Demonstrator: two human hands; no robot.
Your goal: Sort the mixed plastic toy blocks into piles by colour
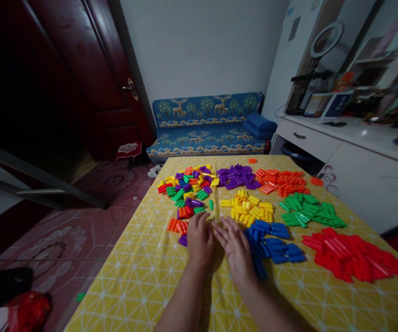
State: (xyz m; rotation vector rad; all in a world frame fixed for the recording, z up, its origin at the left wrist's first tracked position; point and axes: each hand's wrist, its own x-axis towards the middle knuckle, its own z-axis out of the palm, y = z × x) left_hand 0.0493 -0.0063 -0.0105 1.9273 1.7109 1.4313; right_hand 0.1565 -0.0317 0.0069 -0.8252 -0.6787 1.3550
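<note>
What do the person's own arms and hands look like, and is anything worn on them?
The left arm and right arm are bare as far as the picture shows, with no sleeves in view. The left grip and right grip are ungloved; no ring, watch or bracelet can be made out.

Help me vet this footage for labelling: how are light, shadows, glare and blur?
Head view: dim light, the far left nearly black; head view: soft shadow on the yellow tablecloth beside the right hand; head view: glare on the white countertop; head view: right-edge clutter looks blurred and stretched.
</note>
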